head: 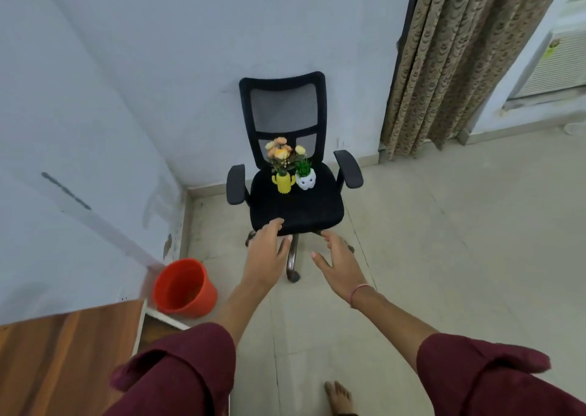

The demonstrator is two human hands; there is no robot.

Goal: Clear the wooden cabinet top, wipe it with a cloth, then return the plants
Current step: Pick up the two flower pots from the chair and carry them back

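With both hands open and empty, left hand and right hand at the front edge of the office chair, grip the yellow flower vase and white face planter standing mid-seat low on their pots, keep upright, carry to wooden cabinet top.

Black chair on tiled floor, yellow pot of flowers and white pot with green plant side by side at the back of its seat, red bucket on floor by the wall, cabinet top at lower left
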